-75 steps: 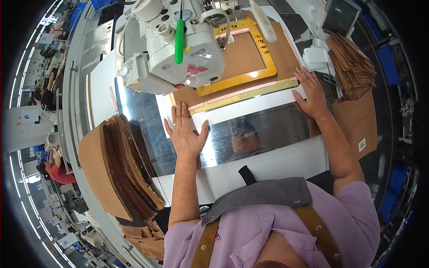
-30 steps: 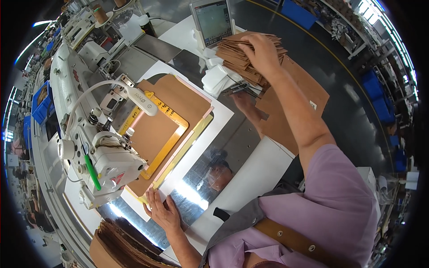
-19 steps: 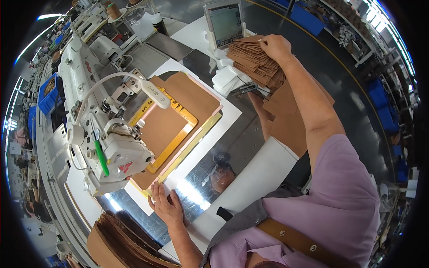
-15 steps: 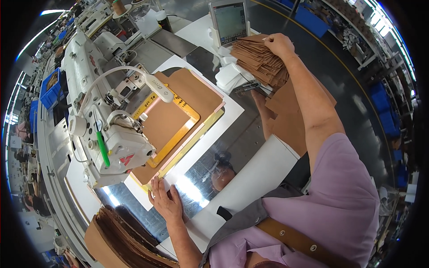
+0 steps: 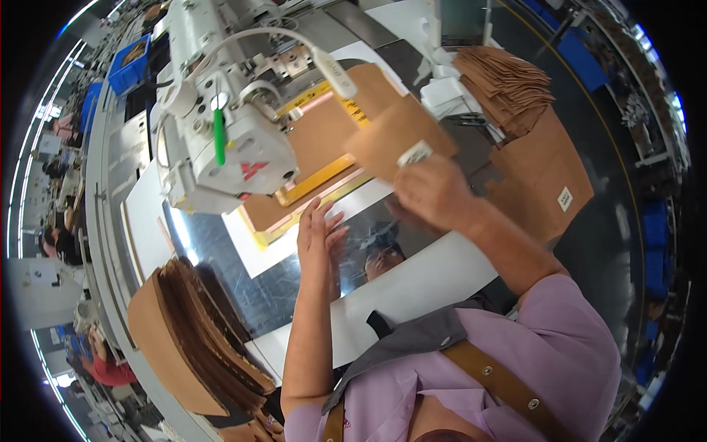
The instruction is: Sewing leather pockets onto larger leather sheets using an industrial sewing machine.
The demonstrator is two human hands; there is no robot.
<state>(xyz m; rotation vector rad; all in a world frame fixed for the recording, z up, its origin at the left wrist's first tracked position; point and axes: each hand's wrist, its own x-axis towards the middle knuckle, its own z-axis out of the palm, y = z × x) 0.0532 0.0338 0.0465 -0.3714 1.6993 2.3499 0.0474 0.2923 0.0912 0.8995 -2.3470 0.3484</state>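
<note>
My right hand (image 5: 434, 193) pinches a flat brown piece (image 5: 405, 132) with a small white label by its near edge. It holds this piece over the right part of the yellow clamp frame (image 5: 324, 179), and motion smears it slightly. My left hand (image 5: 318, 232) is raised over the shiny metal bed (image 5: 276, 291), fingers stretched and nothing in them, close to the near edge of the template. A larger brown panel (image 5: 318, 136) lies within the yellow frame, under the head of a white sewing machine (image 5: 254, 166). The piece partly covers that panel.
At the far right is a fanned pile of brown pieces (image 5: 508, 85), beside white wrapped bundles (image 5: 445, 96). A large brown sheet with a label (image 5: 541, 173) hangs below it. Thick brown panels (image 5: 166, 331) are stacked at the near left. A screen (image 5: 462, 22) stands at the back.
My right hand has come from the pile toward the frame, bringing one labelled brown piece. My left hand has lifted off the template's near corner. The whole view has shifted.
</note>
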